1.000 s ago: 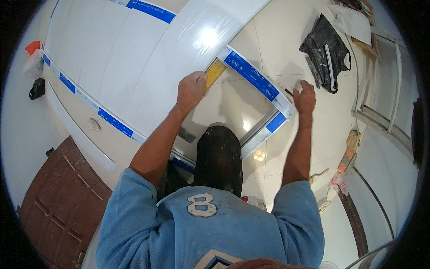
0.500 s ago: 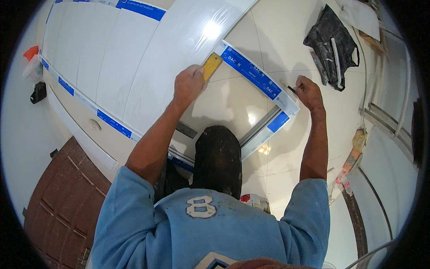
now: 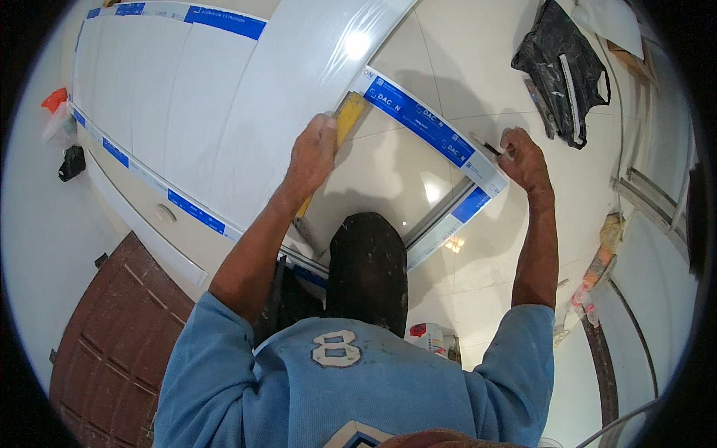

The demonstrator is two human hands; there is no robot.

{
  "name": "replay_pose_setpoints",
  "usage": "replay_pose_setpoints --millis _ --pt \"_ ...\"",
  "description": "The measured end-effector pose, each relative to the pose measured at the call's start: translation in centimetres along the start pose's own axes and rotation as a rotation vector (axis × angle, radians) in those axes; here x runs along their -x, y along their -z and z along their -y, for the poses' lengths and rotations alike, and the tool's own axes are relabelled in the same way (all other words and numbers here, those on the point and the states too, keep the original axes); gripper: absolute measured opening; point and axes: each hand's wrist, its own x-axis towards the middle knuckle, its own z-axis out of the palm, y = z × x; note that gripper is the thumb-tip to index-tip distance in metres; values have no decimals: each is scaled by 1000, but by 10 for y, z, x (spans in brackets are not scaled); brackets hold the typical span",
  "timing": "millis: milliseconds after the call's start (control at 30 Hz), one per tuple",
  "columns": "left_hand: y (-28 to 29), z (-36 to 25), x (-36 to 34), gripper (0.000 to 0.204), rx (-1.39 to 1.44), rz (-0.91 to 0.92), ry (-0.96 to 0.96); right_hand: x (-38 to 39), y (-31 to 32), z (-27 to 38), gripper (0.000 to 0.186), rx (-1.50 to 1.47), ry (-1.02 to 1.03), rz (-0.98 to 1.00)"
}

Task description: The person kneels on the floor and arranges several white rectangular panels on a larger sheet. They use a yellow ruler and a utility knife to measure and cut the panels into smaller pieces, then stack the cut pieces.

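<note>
Pale tiles (image 3: 474,89) are spreading under a white panel (image 3: 187,93), left. Left hand (image 3: 310,154) is gripping the yellow bar (image 3: 349,116), its far end at the corner of the blue-taped frame (image 3: 418,116); probably wants seating flush. Right hand (image 3: 526,160) is pinching a thin dark stick (image 3: 491,148) just beside; open tiles are running toward the black bag (image 3: 549,48).

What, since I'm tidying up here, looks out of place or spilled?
The black bag stands out: it lies crumpled on the tiled floor at upper right, a pale strip across it. I see no spill.

Frame (image 3: 420,123) between panel (image 3: 291,82) and bag (image 3: 549,56)
</note>
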Motion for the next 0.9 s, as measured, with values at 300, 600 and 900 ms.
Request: replay_pose_setpoints --millis 300,600,900 --pt "-1 -16 6 58 174 217 -40 -4 -5 3 27 255 66 -66" --pt "-11 -23 20 76 866 780 339 -17 -24 179 14 -1011 -225 -72" --pt "-15 -24 24 62 605 389 304 -55 -122 226 31 -862 -121 -182"
